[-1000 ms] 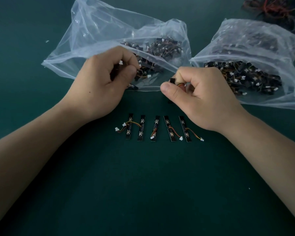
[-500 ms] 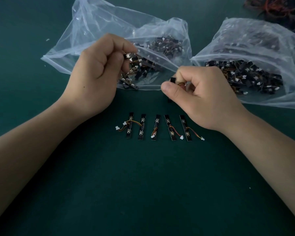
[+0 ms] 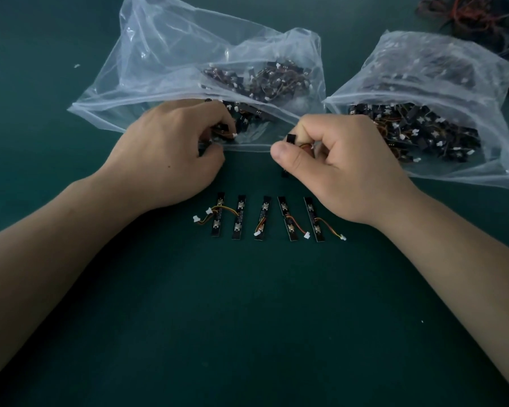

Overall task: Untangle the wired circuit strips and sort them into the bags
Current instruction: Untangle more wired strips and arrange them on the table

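Observation:
Several black circuit strips (image 3: 264,217) with orange-yellow wires and white plugs lie in a row on the green table, just below my hands. My left hand (image 3: 171,154) is at the mouth of the left clear bag (image 3: 159,69), fingers curled round a wired strip (image 3: 227,132) from the tangle inside. My right hand (image 3: 335,168) pinches another black strip (image 3: 290,138) with its wire between thumb and fingers, held upright above the row. The right clear bag (image 3: 453,83) holds a dense heap of strips.
A dark tangle of red and black wires (image 3: 476,16) lies at the far right corner. The green table (image 3: 247,318) stretches toward me below the row of strips. A small white scrap (image 3: 77,66) lies at the far left.
My left hand has dropped from a raised position down to the bag's mouth, still holding strips. My right hand has stayed in place with its strip.

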Motion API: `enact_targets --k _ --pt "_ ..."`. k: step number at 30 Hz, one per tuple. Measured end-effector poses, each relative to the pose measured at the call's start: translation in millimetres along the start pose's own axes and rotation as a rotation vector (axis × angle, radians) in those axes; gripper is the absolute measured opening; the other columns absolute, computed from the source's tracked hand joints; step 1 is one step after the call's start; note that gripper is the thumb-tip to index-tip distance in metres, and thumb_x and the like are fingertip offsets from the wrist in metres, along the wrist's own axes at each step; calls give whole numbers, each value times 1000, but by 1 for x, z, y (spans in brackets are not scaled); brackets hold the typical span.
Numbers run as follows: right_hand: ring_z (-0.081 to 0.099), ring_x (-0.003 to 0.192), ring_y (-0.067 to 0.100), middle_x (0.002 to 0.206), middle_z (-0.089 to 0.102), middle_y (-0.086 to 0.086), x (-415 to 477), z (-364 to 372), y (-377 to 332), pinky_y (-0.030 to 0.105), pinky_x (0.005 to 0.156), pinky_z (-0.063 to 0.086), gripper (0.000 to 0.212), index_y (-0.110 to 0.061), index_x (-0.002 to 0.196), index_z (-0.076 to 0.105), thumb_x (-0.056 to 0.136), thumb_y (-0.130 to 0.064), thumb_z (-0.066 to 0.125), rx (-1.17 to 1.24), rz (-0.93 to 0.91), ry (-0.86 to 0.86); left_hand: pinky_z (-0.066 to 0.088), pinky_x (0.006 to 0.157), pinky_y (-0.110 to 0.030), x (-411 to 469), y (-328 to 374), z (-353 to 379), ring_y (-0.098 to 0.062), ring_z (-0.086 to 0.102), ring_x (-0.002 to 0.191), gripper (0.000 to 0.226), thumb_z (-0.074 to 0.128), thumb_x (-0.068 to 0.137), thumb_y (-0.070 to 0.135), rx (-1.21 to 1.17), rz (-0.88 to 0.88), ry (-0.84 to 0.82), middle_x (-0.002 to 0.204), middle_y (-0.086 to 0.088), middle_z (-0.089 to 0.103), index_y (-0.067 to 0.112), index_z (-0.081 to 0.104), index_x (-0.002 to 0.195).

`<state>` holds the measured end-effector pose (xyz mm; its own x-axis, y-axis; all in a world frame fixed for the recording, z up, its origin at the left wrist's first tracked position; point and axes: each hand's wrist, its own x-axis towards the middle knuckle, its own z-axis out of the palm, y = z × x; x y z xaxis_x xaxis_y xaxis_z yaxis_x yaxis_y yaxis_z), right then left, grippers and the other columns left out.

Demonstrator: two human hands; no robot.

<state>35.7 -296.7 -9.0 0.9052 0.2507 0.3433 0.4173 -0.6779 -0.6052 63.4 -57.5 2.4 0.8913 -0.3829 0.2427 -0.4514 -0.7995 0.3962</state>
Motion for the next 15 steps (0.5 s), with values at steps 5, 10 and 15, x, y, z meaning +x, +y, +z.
enact_targets --k 5,10,15 --pt "54 53 17 60 55 -14 0 0 1 38 52 45 37 -22 70 61 99 -45 65 -2 -5 -1 50 84 -40 5 -7 7 -19 58 95 12 61 97 13 -42 64 77 99 6 63 19 70 102" --pt "56 54 18 66 64 -6 0 1 3 41 53 47 39 -18 75 67 100 -48 62 -14 -1 -19 46 90 -38 6 -7 5 -24 58 103 20 54 98 24 17 -20 216 106 -2 65 17 70 108" --pt "55 55 19 69 65 -3 0 1 3 42 55 47 40 -18 74 66 99 -49 61 -26 3 -18 48 95 -46 4 -5 3 -31 64 101 20 60 97 36 180 -41 154 101 3 69 27 70 112"
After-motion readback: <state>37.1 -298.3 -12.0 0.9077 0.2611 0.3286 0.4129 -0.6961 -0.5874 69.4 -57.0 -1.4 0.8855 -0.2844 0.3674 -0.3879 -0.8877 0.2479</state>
